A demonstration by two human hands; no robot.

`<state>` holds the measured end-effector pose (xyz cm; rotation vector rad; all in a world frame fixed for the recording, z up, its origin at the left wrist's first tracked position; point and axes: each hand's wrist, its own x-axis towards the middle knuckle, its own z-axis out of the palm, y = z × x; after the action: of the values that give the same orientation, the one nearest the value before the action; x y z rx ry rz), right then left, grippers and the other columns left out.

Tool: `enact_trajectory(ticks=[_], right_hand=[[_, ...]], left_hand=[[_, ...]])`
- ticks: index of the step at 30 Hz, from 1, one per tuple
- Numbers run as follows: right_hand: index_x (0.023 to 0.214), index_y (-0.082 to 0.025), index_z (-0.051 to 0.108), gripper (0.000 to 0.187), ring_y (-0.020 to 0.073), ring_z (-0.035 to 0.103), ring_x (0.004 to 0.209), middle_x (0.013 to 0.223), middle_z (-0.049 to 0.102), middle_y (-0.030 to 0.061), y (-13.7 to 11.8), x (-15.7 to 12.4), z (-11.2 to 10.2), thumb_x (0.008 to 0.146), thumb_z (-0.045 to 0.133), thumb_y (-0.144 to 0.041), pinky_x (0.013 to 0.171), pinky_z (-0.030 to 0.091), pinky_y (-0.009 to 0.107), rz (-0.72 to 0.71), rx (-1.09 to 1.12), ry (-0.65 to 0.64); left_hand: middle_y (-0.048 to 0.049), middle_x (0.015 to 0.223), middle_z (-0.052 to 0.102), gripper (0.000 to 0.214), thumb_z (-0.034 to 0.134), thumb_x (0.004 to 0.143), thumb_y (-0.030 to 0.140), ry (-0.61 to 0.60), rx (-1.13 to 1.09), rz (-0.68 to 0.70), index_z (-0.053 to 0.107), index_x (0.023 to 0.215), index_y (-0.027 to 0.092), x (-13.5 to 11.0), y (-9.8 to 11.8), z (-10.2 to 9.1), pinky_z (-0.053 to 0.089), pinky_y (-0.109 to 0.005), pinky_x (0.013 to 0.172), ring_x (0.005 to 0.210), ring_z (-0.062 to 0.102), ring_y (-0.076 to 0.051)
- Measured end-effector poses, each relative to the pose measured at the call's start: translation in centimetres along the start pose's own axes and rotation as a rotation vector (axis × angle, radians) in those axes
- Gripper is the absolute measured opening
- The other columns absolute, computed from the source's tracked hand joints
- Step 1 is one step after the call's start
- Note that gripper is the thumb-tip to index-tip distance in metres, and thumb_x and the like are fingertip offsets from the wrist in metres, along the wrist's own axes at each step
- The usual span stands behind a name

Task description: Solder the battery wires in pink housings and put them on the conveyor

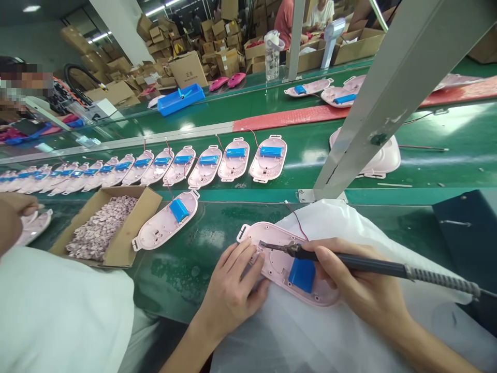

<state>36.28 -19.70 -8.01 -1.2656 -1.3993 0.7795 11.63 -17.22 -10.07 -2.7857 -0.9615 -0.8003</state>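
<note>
Pink housing [272, 267] sits flat under the spread left hand [233, 290]; the right hand [345, 280] pinches a soldering iron [373, 265] pen-style, tip over the housing's corner.

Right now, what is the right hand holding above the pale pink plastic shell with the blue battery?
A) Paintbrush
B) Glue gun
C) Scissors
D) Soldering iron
D: the right hand grips a dark-handled soldering iron with a braided cord, its metal tip over the pale pink plastic shell.
</note>
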Motion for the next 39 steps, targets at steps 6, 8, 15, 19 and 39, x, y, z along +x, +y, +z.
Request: enact_trajectory(ticks=[6, 8, 15, 19, 39], right_hand=[[0.087, -0.02, 0.082, 0.034, 0.0115, 0.059, 0.04, 0.05, 0.066, -0.0025, -0.3, 0.1, 0.2, 0.102, 0.065, -0.046, 0.039, 0.047, 0.021, 0.06, 0.113, 0.044], [0.087, -0.02, 0.082, 0.036, 0.0118, 0.057, 0.039, 0.05, 0.065, -0.0024, -0.3, 0.0, 0.2, 0.101, 0.065, -0.048, 0.038, 0.046, 0.022, 0.079, 0.174, 0.066], [0.091, -0.019, 0.08, 0.033, 0.0123, 0.058, 0.042, 0.054, 0.064, -0.0023, -0.6, 0.1, -0.4, 0.102, 0.064, -0.045, 0.041, 0.05, 0.024, -0.013, 0.283, 0.263], [0.094, -0.019, 0.079, 0.032, 0.0124, 0.058, 0.043, 0.054, 0.064, -0.0033, -0.8, 0.2, -0.7, 0.103, 0.063, -0.045, 0.044, 0.052, 0.024, -0.144, 0.294, 0.352], [0.152, -0.025, 0.057, 0.044, 0.0266, 0.074, 0.069, 0.086, 0.076, 0.0091, -1.1, 0.3, -0.9, 0.112, 0.042, -0.038, 0.058, 0.065, 0.04, -1.037, -0.062, 0.459]], left_hand=[[-0.0174, 0.121, 0.075, 0.03, 0.065, 0.096, 0.017, 0.047, -0.116, -0.024, 0.066, 0.126, 0.012, -0.4, -0.2, -0.3, 0.06, -0.048, 0.107, 0.128, 0.067, -0.031], [-0.0163, 0.121, 0.075, 0.027, 0.06, 0.098, 0.016, 0.093, -0.174, -0.04, 0.067, 0.124, 0.014, -0.6, -0.5, -0.7, 0.06, -0.046, 0.106, 0.13, 0.066, -0.03], [-0.0047, 0.08, 0.072, 0.031, 0.053, 0.101, 0.041, -0.022, -0.431, -0.8, 0.07, 0.106, 0.015, 2.6, -3.0, -2.3, 0.055, -0.026, 0.06, 0.068, 0.069, -0.017], [0.0035, 0.057, 0.054, 0.039, 0.056, 0.093, 0.053, -0.509, -0.706, -0.912, 0.064, 0.082, 0.017, 6.0, -4.5, -2.5, 0.038, -0.024, 0.048, 0.049, 0.051, -0.013], [-0.0139, 0.097, 0.076, 0.036, 0.045, 0.101, 0.035, 0.382, -0.084, -0.49, 0.073, 0.09, 0.017, 19.3, -8.3, 0.6, 0.059, -0.04, 0.093, 0.099, 0.072, -0.027]])
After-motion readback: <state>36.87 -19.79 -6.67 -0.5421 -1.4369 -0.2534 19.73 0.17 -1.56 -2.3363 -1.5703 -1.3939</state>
